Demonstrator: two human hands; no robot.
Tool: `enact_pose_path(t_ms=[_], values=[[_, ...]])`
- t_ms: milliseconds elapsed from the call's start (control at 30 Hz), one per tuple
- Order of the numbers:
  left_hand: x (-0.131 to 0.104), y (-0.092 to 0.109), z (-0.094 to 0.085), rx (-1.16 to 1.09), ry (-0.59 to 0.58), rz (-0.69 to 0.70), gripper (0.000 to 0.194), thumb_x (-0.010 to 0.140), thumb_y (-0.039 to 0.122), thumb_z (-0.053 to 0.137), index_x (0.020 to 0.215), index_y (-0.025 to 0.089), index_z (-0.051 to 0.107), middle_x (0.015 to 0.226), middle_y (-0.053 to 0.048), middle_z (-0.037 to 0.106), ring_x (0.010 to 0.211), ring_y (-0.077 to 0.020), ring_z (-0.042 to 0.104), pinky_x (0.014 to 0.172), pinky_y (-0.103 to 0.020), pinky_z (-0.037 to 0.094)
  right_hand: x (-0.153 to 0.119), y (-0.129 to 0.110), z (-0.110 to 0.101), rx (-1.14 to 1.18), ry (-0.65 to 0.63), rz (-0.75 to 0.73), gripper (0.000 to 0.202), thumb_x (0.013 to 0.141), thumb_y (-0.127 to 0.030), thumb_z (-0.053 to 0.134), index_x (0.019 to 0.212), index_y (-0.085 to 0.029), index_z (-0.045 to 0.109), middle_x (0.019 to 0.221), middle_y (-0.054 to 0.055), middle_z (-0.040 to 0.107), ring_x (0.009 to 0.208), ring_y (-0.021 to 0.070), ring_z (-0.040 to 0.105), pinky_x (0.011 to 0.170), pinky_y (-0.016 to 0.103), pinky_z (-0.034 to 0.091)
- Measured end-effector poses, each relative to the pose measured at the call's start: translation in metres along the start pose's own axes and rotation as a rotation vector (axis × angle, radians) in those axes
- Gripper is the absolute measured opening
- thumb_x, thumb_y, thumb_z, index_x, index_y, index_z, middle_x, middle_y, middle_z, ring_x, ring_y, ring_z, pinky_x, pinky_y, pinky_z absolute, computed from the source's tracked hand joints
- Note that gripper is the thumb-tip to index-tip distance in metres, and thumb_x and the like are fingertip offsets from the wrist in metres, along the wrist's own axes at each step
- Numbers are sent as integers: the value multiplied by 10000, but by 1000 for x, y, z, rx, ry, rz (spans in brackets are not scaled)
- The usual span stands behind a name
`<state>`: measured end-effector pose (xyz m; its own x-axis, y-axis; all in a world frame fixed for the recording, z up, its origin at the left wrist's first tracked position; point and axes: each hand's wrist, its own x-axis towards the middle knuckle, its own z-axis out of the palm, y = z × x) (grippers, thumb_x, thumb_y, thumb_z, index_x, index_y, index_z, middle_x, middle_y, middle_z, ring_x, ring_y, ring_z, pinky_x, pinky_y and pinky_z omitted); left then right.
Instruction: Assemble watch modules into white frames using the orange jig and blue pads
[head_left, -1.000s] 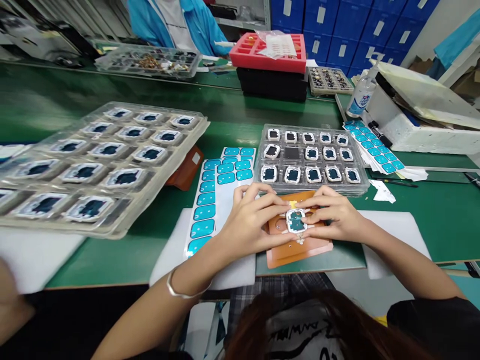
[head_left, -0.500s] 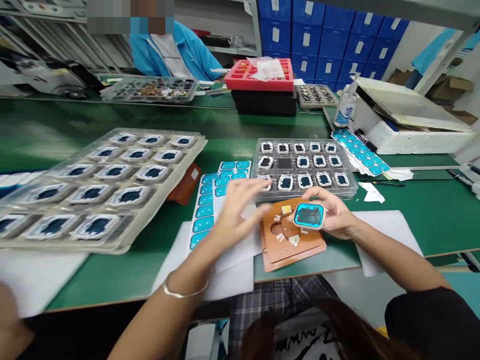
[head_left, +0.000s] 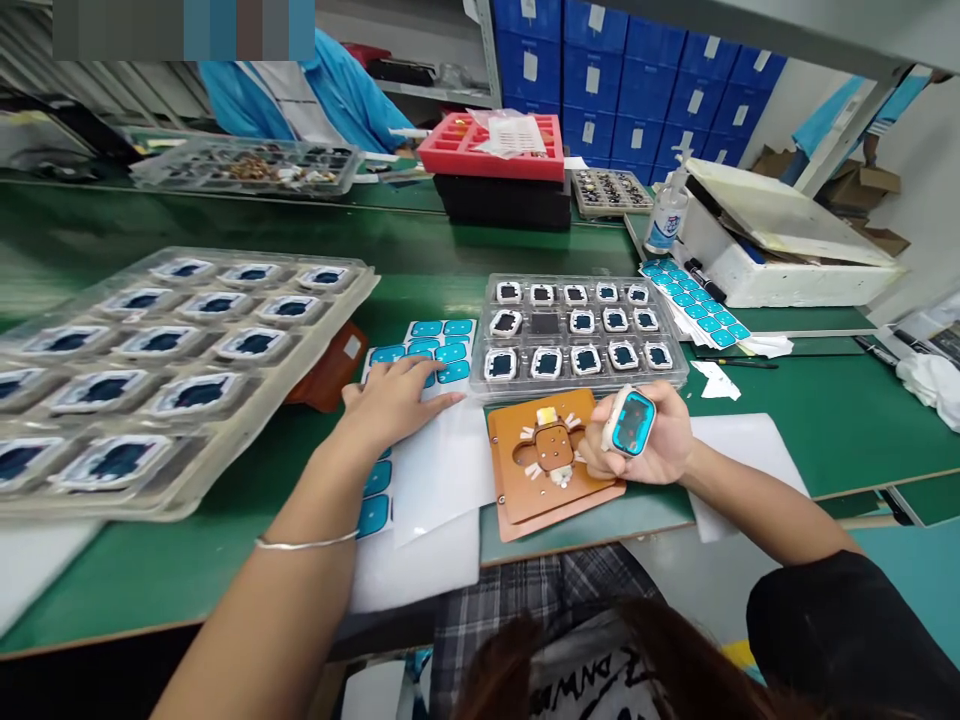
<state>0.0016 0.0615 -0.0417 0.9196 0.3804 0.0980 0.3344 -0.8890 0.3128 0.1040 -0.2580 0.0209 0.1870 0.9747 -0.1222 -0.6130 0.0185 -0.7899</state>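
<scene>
My left hand [head_left: 391,402] lies with spread fingers on the sheets of blue stickers [head_left: 451,352], at the edge of a white backing sheet [head_left: 442,470]. In my right hand [head_left: 660,435] is a watch case [head_left: 634,422] with a blue-rimmed face, tilted and held between thumb and fingers. Just left of that hand, an orange fixture plate [head_left: 517,490] rests at the table's front edge, with a rounded recess and small white tabs around it. Behind the plate stands a clear tray [head_left: 480,377] of watch cases in rows; one slot in its middle row looks dark.
A large tray [head_left: 285,420] of watch parts covers the left side. Further back are a red divided box [head_left: 491,165], a small parts tray [head_left: 611,192], a pump bottle [head_left: 666,215] and a white foam box [head_left: 810,275]. Across the table sits a person in blue [head_left: 337,95].
My left hand has moved left, away from the orange plate, and down onto the sticker sheets. The watch case in my right hand has turned more upright. The whole view has shifted slightly.
</scene>
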Motion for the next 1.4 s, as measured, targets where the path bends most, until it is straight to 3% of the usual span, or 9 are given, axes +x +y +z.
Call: enact_pose_path(t_ms=[67, 200, 433, 600, 833, 1000, 1100, 1233, 1400], values=[[1, 5, -5, 9, 19, -106, 547, 708, 740, 569, 1005, 295, 682, 1253, -134, 620, 1187, -506, 459, 825, -663, 427, 0, 0, 0, -13, -1, -17, 532, 713, -565, 320, 827, -189, 679, 541, 61, 562, 521, 185, 498, 473, 286, 354], [0, 25, -19, 31, -130, -266, 512, 703, 677, 610, 1010, 271, 662, 1384, -138, 519, 1297, -513, 355, 882, -663, 413, -1, -9, -6, -248, 46, -101, 574, 711, -591, 429, 968, -158, 704, 674, 78, 645, 617, 191, 581, 520, 288, 420], [3, 38, -22, 17, -109, -328, 534, 779, 644, 577, 1158, 267, 600, 1398, -165, 454, 1324, -433, 331, 954, -604, 386, 46, -62, -46, -1488, 223, -459, 500, 808, -455, 603, 1230, -192, 652, 1069, 100, 723, 793, 195, 646, 705, 351, 510], [6, 41, -27, -9, -150, -317, 541, 742, 655, 628, 1149, 301, 603, 1416, -141, 416, 1338, -433, 305, 983, -592, 350, 96, -87, -59, -1780, 222, -470, 459, 786, -304, 659, 1218, -151, 686, 1125, 139, 726, 985, 302, 615, 890, 484, 451], [7, 42, -38, -46, -277, -285, 396, 665, 492, 739, 984, 275, 646, 1414, -109, 414, 1328, -404, 332, 1006, -572, 346, 128, -93, -51, -1988, 116, -396, 205, 842, -198, 619, 987, -182, 764, 1110, 97, 739, 1037, 283, 640, 982, 471, 389], [4, 45, -41, -55, -285, -289, 449, 672, 483, 747, 1045, 265, 621, 1449, -119, 364, 1356, -415, 285, 1024, -572, 323, 140, -77, -30, -2038, 66, -375, 338, 933, -272, 542, 1213, -129, 667, 1201, 147, 693, 1104, 315, 575, 943, 460, 400], [3, 47, -43, -50, -292, -287, 446, 687, 458, 749, 1068, 271, 614, 1452, -113, 356, 1364, -404, 272, 1031, -559, 317, 150, -69, -24, -2045, 39, -327, 362, 909, -299, 595, 1223, -130, 658, 1117, 160, 716, 1104, 341, 542, 886, 444, 415], [2, 50, -45, -26, -328, -278, 350, 676, 430, 768, 953, 255, 646, 1468, -87, 343, 1356, -393, 281, 1028, -537, 326, 166, -74, -27, -1994, 22, -263, 321, 828, -303, 708, 1105, -140, 697, 948, 93, 752, 892, 246, 616, 848, 358, 417], [1, 52, -46, 10, -318, -281, 436, 682, 452, 756, 1049, 268, 610, 1464, -111, 349, 1340, -397, 293, 1019, -550, 328, 178, -84, -29, -1934, 5, -217, 426, 720, -300, 802, 1104, -152, 692, 819, 30, 735, 738, 179, 615, 712, 272, 400]])
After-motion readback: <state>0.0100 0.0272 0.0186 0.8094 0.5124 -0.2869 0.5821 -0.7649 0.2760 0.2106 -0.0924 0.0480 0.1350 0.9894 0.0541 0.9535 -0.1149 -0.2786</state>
